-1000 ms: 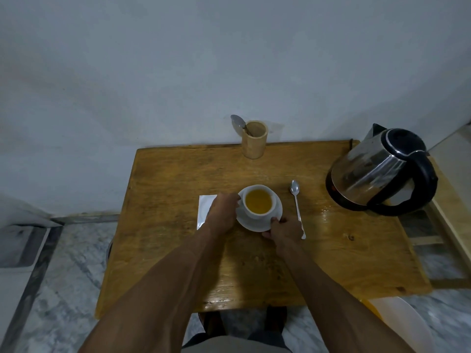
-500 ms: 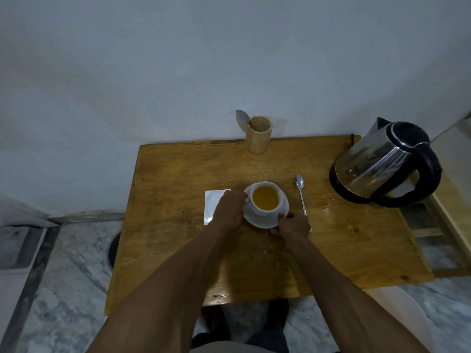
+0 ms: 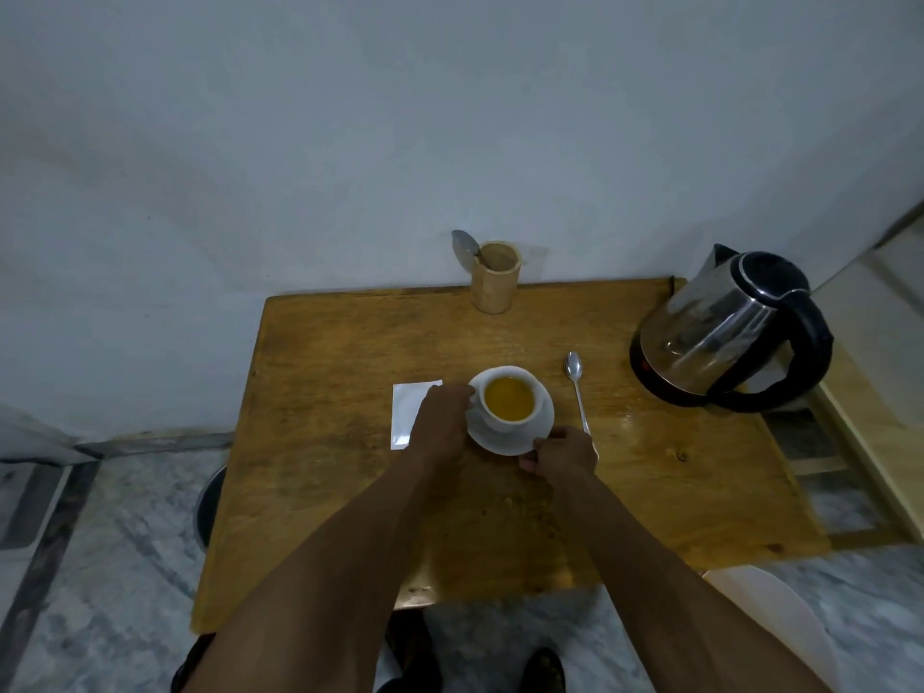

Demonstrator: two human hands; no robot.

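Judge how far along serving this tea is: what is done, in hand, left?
Done: the cup is filled with amber liquid and sits on its saucer; a spoon lies beside it. In hand: the left hand grips the cup's side, the right hand pinches the saucer's rim. Left: probably placing or carrying it.

Dim, flat indoor light with a bluish cast; soft glare on the kettle (image 3: 720, 327) and wet tabletop (image 3: 650, 422). Wide-angle bending at edges, slight overall softness.
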